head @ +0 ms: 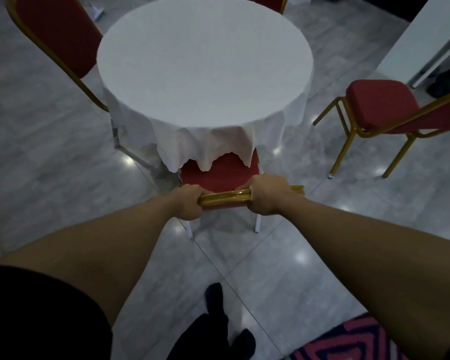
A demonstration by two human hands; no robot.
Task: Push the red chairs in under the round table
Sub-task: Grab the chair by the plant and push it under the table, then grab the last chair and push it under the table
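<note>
Grey tiled floor [63, 157], round table [205, 61] in white cloth. Left hand [186, 203] and right hand [266, 194] both clench the near red chair [218, 172] by its gold top rail [225, 197]. Its seat sits beyond the fists, partly under the cloth.

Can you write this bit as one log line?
step: pushing near chair under round table | left hand, right hand: gripping backrest | right chair: out

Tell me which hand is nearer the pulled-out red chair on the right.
Right. The right hand grips the near chair's gold backrest rail at the end toward the pulled-out chair; the left hand grips the far end.
</note>
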